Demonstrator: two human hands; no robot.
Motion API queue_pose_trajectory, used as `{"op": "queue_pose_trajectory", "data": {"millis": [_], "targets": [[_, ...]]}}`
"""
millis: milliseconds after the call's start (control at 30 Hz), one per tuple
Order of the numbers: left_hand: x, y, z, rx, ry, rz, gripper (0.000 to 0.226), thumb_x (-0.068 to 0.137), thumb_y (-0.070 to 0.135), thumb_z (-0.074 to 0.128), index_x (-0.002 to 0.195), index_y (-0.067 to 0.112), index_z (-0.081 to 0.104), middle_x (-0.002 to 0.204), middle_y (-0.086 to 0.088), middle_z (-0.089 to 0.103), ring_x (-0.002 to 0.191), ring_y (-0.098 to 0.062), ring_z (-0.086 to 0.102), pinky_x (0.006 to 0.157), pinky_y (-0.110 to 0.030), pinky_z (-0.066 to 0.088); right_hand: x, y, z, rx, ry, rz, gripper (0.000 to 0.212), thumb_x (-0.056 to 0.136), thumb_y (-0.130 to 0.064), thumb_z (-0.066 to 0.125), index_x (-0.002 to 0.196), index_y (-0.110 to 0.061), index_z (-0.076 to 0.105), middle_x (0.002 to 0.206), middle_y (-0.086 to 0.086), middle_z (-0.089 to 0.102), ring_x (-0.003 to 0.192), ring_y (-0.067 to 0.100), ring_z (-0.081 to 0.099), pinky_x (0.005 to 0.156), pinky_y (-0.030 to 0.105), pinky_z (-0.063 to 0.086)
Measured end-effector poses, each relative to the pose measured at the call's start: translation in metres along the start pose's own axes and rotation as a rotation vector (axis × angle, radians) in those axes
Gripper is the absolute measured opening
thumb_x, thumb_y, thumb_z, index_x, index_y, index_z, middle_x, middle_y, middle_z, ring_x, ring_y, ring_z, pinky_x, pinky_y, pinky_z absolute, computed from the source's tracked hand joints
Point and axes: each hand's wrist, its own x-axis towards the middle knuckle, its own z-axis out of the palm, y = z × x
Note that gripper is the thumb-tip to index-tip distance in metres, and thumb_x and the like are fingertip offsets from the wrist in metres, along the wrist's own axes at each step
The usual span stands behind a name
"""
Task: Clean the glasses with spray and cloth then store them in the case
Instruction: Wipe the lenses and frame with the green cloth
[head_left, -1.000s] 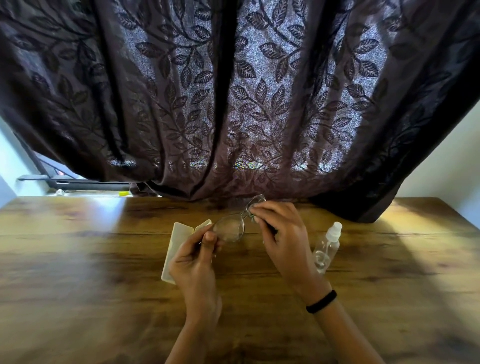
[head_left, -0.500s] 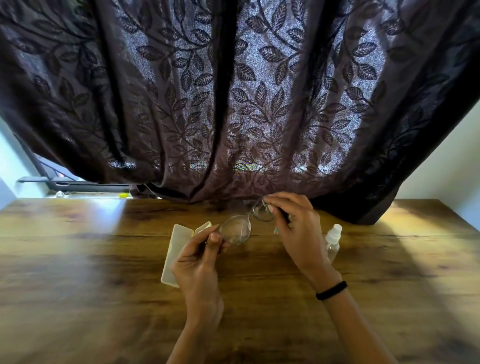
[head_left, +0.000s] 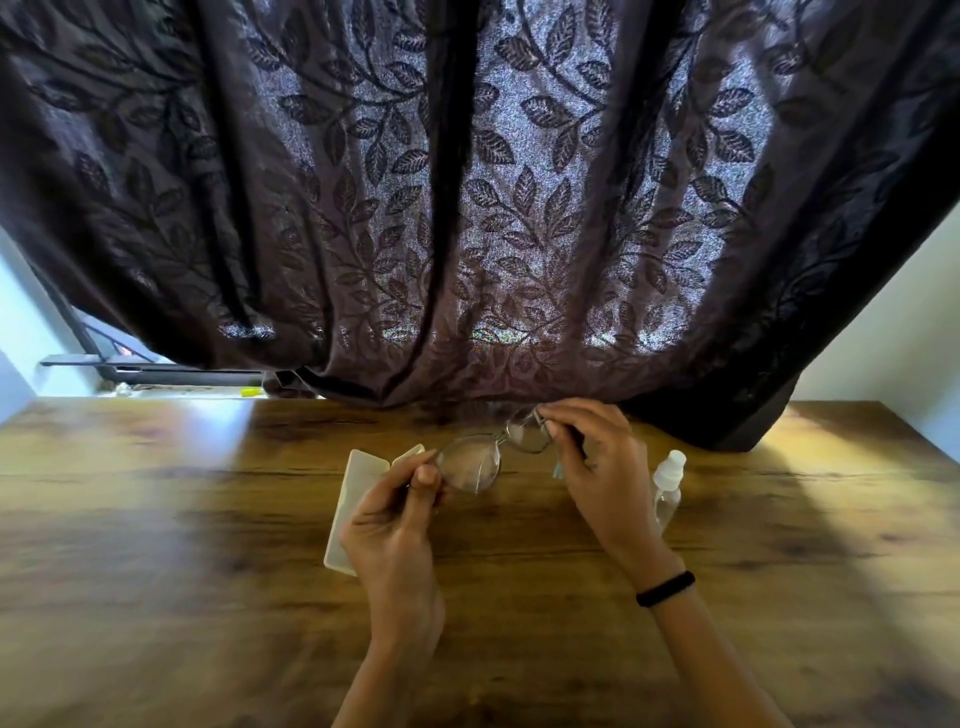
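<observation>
curtain (head_left: 467, 182): a dark, leaf-patterned fabric is hung across the whole upper part of the frame, its hem gathered at the far edge of the table
window ledge (head_left: 156, 374): a dark bar and a pale strip are seen at the left edge, under the curtain's lifted corner
table (head_left: 156, 571): a wood-grain top is spread over the lower half of the frame; a bright patch of light is cast on its upper left
case (head_left: 358, 493): a white, flat case is laid on the table left of centre, its near right corner hidden behind the left hand
left hand (head_left: 395, 530): raised at centre, thumb and forefinger closed on the left end of the glasses, the other fingers curled
glasses (head_left: 470, 465): held off the table between the two hands at centre, tilted, the left lens lower in the frame and the right lens higher, close to the curtain hem
right hand (head_left: 602, 467): placed right of centre, fingertips pinched on the rim of the right lens
spray bottle (head_left: 667, 486): a small clear bottle with a white cap is stood on the table just right of the right hand, partly hidden by it and untouched
wristband (head_left: 666, 588): a black band is worn on the right wrist, lower right of centre
</observation>
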Motion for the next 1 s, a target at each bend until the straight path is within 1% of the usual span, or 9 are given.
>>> {"op": "queue_pose_trajectory", "data": {"millis": [67, 167, 267, 367, 500, 633, 700, 833, 1000], "targets": [[0.0, 0.0, 0.001, 0.006, -0.01, 0.009, 0.012, 0.069, 0.01, 0.062, 0.077, 0.012, 0.07, 0.07, 0.002, 0.071, 0.066, -0.011, 0.062, 0.06, -0.018, 0.054, 0.005, 0.001, -0.002, 0.015, 0.0, 0.037, 0.017, 0.083, -0.004, 0.063, 0.095, -0.013, 0.071, 0.095, -0.009, 0.064, 0.092, 0.008, 0.058, 0.08, 0.007, 0.043], [0.0, -0.001, 0.003, 0.008, -0.014, 0.015, 0.012, 0.069, 0.01, 0.062, 0.078, 0.01, 0.069, 0.068, 0.002, 0.07, 0.066, -0.015, 0.061, 0.061, -0.019, 0.055, 0.006, -0.008, -0.001, 0.03, -0.013, 0.026, 0.017, 0.083, -0.004, 0.063, 0.096, -0.012, 0.07, 0.096, -0.007, 0.066, 0.094, 0.008, 0.058, 0.081, 0.008, 0.043], [0.001, -0.003, 0.003, 0.026, -0.005, 0.029, 0.012, 0.07, 0.01, 0.061, 0.079, 0.01, 0.069, 0.072, 0.001, 0.07, 0.072, -0.023, 0.058, 0.064, -0.02, 0.055, 0.0, -0.023, 0.003, 0.095, -0.044, 0.012, 0.017, 0.083, -0.004, 0.063, 0.095, -0.013, 0.071, 0.095, -0.008, 0.066, 0.093, 0.006, 0.059, 0.083, 0.008, 0.043], [0.001, -0.005, 0.001, 0.054, 0.028, 0.044, 0.015, 0.07, 0.013, 0.062, 0.083, 0.008, 0.067, 0.077, -0.004, 0.069, 0.082, -0.028, 0.058, 0.069, -0.021, 0.055, -0.013, -0.04, 0.007, 0.242, -0.098, 0.027, 0.016, 0.083, -0.007, 0.064, 0.095, -0.014, 0.071, 0.095, -0.008, 0.067, 0.095, 0.001, 0.06, 0.084, 0.012, 0.046], [0.003, -0.008, 0.0, 0.113, 0.006, 0.082, 0.015, 0.07, 0.014, 0.063, 0.083, 0.008, 0.068, 0.072, 0.004, 0.071, 0.074, -0.011, 0.062, 0.067, -0.016, 0.053, -0.027, -0.059, 0.013, 0.234, -0.112, -0.044, 0.017, 0.083, -0.008, 0.063, 0.097, -0.014, 0.07, 0.098, -0.005, 0.067, 0.099, 0.0, 0.056, 0.086, 0.011, 0.044], [0.005, -0.01, -0.003, 0.088, 0.02, 0.07, 0.018, 0.071, 0.016, 0.062, 0.085, 0.008, 0.068, 0.076, 0.005, 0.073, 0.076, -0.008, 0.064, 0.066, -0.016, 0.052, -0.038, -0.068, 0.019, 0.077, -0.126, -0.191, 0.019, 0.086, -0.012, 0.058, 0.102, -0.011, 0.068, 0.102, -0.001, 0.066, 0.098, 0.007, 0.052, 0.086, 0.015, 0.045], [0.006, -0.01, -0.003, 0.087, 0.03, 0.063, 0.015, 0.072, 0.015, 0.062, 0.084, 0.01, 0.069, 0.075, 0.006, 0.072, 0.071, -0.006, 0.062, 0.063, -0.014, 0.051, -0.04, -0.064, 0.018, 0.024, -0.1, -0.23, 0.021, 0.086, -0.012, 0.056, 0.102, -0.01, 0.068, 0.102, 0.0, 0.067, 0.097, 0.007, 0.051, 0.085, 0.015, 0.045], [0.005, -0.009, -0.002, 0.066, 0.045, 0.055, 0.015, 0.072, 0.013, 0.063, 0.085, 0.007, 0.068, 0.07, 0.008, 0.07, 0.06, -0.002, 0.055, 0.057, -0.012, 0.048, -0.031, -0.052, 0.01, 0.016, -0.058, -0.137, 0.018, 0.083, -0.005, 0.061, 0.099, -0.009, 0.069, 0.099, 0.001, 0.067, 0.095, 0.008, 0.052, 0.078, 0.021, 0.049], [0.0, -0.009, 0.003, 0.071, 0.014, 0.067, 0.015, 0.073, 0.012, 0.061, 0.085, 0.006, 0.068, 0.076, -0.005, 0.064, 0.06, -0.001, 0.054, 0.056, -0.011, 0.047, -0.014, -0.052, 0.009, -0.003, -0.037, -0.127, 0.018, 0.082, -0.003, 0.063, 0.098, -0.008, 0.069, 0.098, 0.002, 0.067, 0.093, 0.014, 0.057, 0.081, 0.019, 0.047]]}}
